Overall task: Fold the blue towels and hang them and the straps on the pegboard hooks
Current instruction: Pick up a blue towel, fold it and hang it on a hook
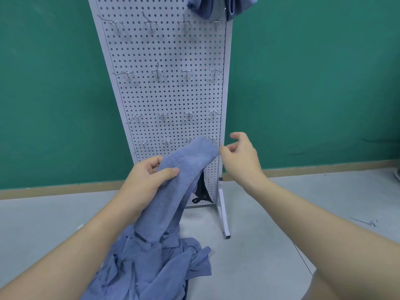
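My left hand (149, 178) grips a folded blue towel (184, 169) and holds it up in front of the bottom row of hooks on the white pegboard (164, 94). My right hand (240, 156) hovers just right of the towel's upper end, its fingers loosely curled and holding nothing. A pile of loose blue towels (155, 265) lies on the floor below my arms. A black strap (202, 189) hangs low on the board behind the towel. More blue towels (216, 5) hang at the board's top right.
Rows of bare metal hooks (158, 72) stick out across the pegboard. Its white foot (224, 217) reaches forward over the grey floor. A loose metal hook (368, 221) lies on the floor at the right. A green wall stands behind.
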### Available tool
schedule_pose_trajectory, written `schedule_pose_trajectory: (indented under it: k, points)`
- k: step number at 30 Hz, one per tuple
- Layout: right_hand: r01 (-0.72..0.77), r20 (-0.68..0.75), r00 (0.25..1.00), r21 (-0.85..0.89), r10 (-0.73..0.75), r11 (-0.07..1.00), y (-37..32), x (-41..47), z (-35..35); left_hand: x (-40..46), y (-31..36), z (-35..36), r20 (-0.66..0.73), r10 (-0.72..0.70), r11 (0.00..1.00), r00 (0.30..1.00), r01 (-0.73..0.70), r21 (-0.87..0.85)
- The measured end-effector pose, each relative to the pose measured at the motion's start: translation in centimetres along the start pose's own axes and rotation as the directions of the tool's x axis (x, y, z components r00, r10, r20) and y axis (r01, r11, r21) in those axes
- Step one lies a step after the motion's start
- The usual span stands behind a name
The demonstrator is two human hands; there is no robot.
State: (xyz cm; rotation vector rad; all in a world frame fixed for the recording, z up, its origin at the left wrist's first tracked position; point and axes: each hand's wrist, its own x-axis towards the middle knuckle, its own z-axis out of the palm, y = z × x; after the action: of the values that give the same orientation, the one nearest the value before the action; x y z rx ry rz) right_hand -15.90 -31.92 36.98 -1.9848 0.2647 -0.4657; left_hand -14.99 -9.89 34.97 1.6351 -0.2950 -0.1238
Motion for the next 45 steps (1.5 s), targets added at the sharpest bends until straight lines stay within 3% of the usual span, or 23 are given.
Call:
schedule_pose_trajectory:
  k: [2,5,8,10,13,18,20,22,24,27,30,33,41,45]
  points:
    - [0.21,0.136,0.971,-0.097,-0.197,0.973,0.0,-0.6,-0.2,0.1,0.2,-0.1,-0.001,0.001,1.0,1.0,-0.001,-0.017]
    - [0.495,0.427,0.825,-0.232,-0.37,0.837,0.2,-1.6,0.2,0.2,0.1,0.0,0.003,-0.002,0.999,1.0,0.003,-0.051]
    - [0.598,0.589,0.722,-0.269,-0.362,0.755,0.4,-2.1,0.5,0.3,-0.1,0.4,0.016,-0.006,0.996,1.0,0.008,-0.091]
    - [0.59,0.622,0.706,-0.252,-0.339,0.767,0.5,-2.3,0.6,0.3,0.0,0.7,0.022,-0.013,0.992,1.0,0.015,-0.125]
    - [0.531,0.554,0.751,-0.184,-0.36,0.827,0.4,-2.5,1.0,0.1,0.2,1.2,0.046,-0.02,0.987,0.999,0.027,-0.157]
    - [0.553,0.468,0.768,-0.14,-0.437,0.821,0.2,-2.6,1.1,-0.1,0.6,1.6,0.054,-0.012,0.991,0.998,0.019,-0.13]
    - [0.552,0.451,0.774,-0.139,-0.443,0.822,0.0,-2.8,1.1,-0.2,0.6,1.8,0.048,0.015,1.0,0.999,-0.015,-0.017]
    - [0.551,0.38,0.803,-0.183,-0.459,0.814,-0.2,-3.0,1.1,-0.2,0.4,2.2,-0.028,0.116,0.973,0.993,-0.108,0.206]
    - [0.533,0.262,0.84,-0.23,-0.476,0.815,-0.4,-2.8,0.9,-0.2,0.3,2.3,-0.147,0.331,0.836,0.932,-0.217,0.505]
    - [0.453,0.128,0.892,-0.238,-0.434,0.859,-0.4,-2.1,0.5,-0.8,0.7,2.7,-0.048,0.609,0.564,0.792,-0.39,0.728]
    - [0.389,0.025,0.918,-0.254,-0.396,0.886,-0.6,-1.8,0.4,-1.4,1.2,4.1,0.073,0.668,0.436,0.741,-0.468,0.768]
    - [0.349,-0.037,0.928,-0.266,-0.371,0.899,-1.0,-2.0,0.4,-1.3,0.9,5.0,0.127,0.661,0.328,0.739,-0.437,0.837]
    - [0.313,-0.101,0.937,-0.187,-0.335,0.931,-3.2,-3.1,0.8,-0.3,1.6,4.9,0.004,0.66,0.451,0.752,-0.4,0.798]
    - [0.325,-0.083,0.938,-0.116,-0.336,0.938,-5.7,-2.9,0.7,0.4,4.2,4.0,-0.107,0.663,0.562,0.741,-0.398,0.725]
